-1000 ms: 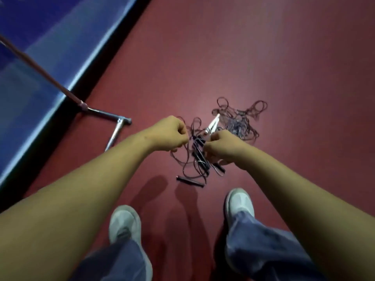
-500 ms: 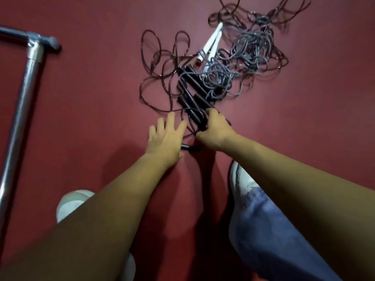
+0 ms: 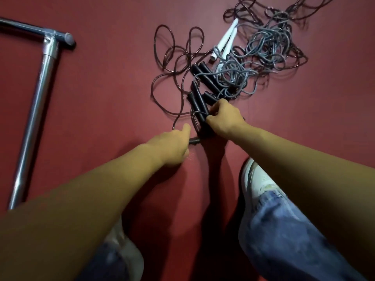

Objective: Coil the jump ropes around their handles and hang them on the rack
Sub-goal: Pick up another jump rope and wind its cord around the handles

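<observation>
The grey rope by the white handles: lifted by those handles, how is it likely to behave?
Probably floppy: the grey rope lies in loose loops, so it should dangle limply. Likely to snag, since its loops overlap the dark red rope and cross the black handles. The white handles look round, so they may roll if nudged.

Red floor (image 3: pixel 105 102) carries tangled jump ropes (image 3: pixel 239 65), rack base (image 3: pixel 38 102).

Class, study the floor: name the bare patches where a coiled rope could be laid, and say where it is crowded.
Bare floor lies between the rack tube and the dark rope loops, and again right of the right hand, below the grey tangle. Crowded: the black handles, gripped by that hand and the left hand.
</observation>
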Action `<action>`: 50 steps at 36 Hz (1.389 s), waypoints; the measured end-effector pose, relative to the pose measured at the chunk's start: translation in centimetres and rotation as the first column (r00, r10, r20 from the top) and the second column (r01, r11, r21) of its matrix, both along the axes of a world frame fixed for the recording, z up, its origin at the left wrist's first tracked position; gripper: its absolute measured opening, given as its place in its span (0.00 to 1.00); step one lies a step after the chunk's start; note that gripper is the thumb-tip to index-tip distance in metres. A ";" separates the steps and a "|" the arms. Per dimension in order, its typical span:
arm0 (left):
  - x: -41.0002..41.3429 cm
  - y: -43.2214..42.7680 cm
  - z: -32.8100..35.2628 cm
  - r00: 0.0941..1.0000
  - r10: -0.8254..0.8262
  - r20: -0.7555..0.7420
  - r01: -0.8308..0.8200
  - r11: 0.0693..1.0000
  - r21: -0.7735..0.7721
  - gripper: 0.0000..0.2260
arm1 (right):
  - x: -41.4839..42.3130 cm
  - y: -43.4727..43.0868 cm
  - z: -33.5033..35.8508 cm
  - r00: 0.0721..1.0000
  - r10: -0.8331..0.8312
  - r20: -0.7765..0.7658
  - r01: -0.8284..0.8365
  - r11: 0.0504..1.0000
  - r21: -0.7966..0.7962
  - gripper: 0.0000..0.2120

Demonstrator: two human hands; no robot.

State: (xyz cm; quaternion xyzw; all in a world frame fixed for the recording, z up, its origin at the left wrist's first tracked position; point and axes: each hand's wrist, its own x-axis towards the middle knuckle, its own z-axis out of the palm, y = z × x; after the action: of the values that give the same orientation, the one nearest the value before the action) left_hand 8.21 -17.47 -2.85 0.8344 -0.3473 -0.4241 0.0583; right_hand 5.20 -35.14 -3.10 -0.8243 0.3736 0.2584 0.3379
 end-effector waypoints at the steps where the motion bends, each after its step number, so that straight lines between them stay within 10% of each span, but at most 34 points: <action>1: 0.7 0.3 0.6 0.999 0.040 0.007 -0.040 0.999 0.008 0.09 | 0.2 -0.2 0.3 0.999 0.026 -0.026 -0.025 0.999 0.025 0.15; 5: 3.6 1.5 2.5 0.937 0.348 0.020 -0.347 0.937 -0.045 0.15 | 0.9 -0.5 1.9 0.996 0.053 -0.078 -0.045 0.994 0.103 0.10; 10: 5.2 1.0 4.6 0.569 0.750 -0.337 -0.793 0.609 0.013 0.13 | 2.1 0.4 4.1 0.996 -0.048 -0.069 0.067 0.951 0.303 0.08; 17: 5.8 0.7 5.4 0.379 0.774 -0.507 -0.864 0.492 0.104 0.09 | 3.3 0.5 6.0 0.946 0.312 -0.091 -0.302 0.947 0.107 0.16; 23: 5.6 1.7 7.3 0.321 0.707 -0.630 -0.916 0.400 -0.019 0.04 | 2.0 2.3 3.2 0.977 0.210 -0.039 -0.212 0.977 -0.040 0.31; 40: 7.9 1.1 9.4 0.055 0.677 -0.734 -0.986 -0.078 -0.146 0.21 | 2.1 -0.7 5.1 0.942 0.112 -0.317 -0.135 0.990 -0.051 0.11; 45: 9.4 1.0 12.6 0.332 0.637 -0.696 -0.927 0.084 -0.365 0.22 | 1.3 -3.6 6.8 0.911 -0.077 -0.405 0.187 0.953 0.238 0.07; 50: 8.5 0.6 13.9 0.430 0.688 -0.585 -0.902 0.350 -0.251 0.18 | 2.7 -4.9 10.0 0.891 -0.342 -0.297 0.453 0.635 0.626 0.08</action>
State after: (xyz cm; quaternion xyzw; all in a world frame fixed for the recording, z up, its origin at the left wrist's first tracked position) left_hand 16.73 -16.91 11.08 0.7411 0.0315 -0.3746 0.5563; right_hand 7.89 -40.04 6.87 -0.5173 0.4494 0.3572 0.6347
